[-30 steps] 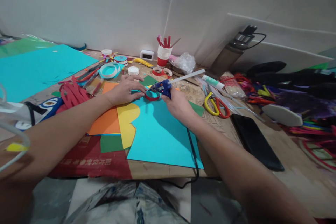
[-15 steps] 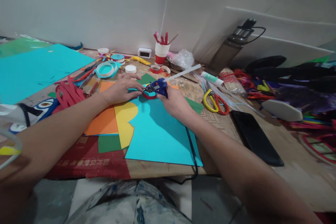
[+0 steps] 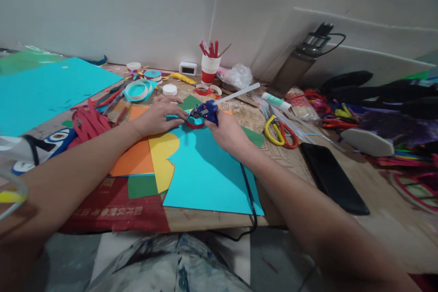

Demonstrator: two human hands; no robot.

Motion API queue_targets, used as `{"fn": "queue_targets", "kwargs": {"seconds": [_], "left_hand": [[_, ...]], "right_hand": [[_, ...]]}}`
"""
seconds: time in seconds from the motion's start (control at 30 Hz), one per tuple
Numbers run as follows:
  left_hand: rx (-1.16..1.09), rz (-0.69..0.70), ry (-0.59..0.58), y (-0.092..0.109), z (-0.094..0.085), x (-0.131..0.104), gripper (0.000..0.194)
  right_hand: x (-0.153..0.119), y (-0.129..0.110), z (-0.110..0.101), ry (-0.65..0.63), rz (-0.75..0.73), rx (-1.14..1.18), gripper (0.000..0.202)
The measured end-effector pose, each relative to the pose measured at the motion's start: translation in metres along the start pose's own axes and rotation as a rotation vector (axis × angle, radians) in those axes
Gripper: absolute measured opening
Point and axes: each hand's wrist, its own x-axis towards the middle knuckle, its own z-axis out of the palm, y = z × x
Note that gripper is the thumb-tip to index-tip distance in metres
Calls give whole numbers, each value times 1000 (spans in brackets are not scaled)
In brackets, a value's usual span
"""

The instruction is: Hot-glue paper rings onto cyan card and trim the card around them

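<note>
In my right hand (image 3: 231, 132) is a blue hot glue gun (image 3: 207, 112), with a long clear glue stick (image 3: 237, 94) out of its back. Its nozzle points left, over a small red paper ring (image 3: 195, 125) that rests on turquoise paper (image 3: 212, 178). My left hand (image 3: 164, 116) is at the ring's left side, thumb and forefinger closed at its edge near the nozzle; the exact contact is partly hidden. A black cord (image 3: 249, 187) runs down from the glue gun. Yellow card (image 3: 164, 155) and orange card (image 3: 135, 159) lie under my left forearm and beside the turquoise sheet.
Scissors (image 3: 274, 131) and a black phone (image 3: 333, 178) lie to the right. A paper cup (image 3: 210, 70) with red strips, white lid (image 3: 169, 90) and small red rings (image 3: 202, 90) stand behind. Red strips (image 3: 89, 121) are left; a dark bottle (image 3: 297, 61) leans at the back right.
Almost nothing differs. Both hands and the glue gun keep their places at the red ring; the view has shifted very slightly.
</note>
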Motion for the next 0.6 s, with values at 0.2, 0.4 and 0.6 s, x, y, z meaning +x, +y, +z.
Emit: {"fn": "queue_targets", "kwargs": {"seconds": [0.2, 0.4, 0.6], "left_hand": [[12, -23, -2, 0, 0, 0, 23], [12, -19, -3, -1, 1, 0, 25], [11, -17, -20, 2, -1, 0, 21]], "right_hand": [[-2, -1, 0, -11, -9, -2, 30], [-1, 0, 0, -14, -6, 3, 28], [2, 5, 1, 14, 8, -11, 29]]}}
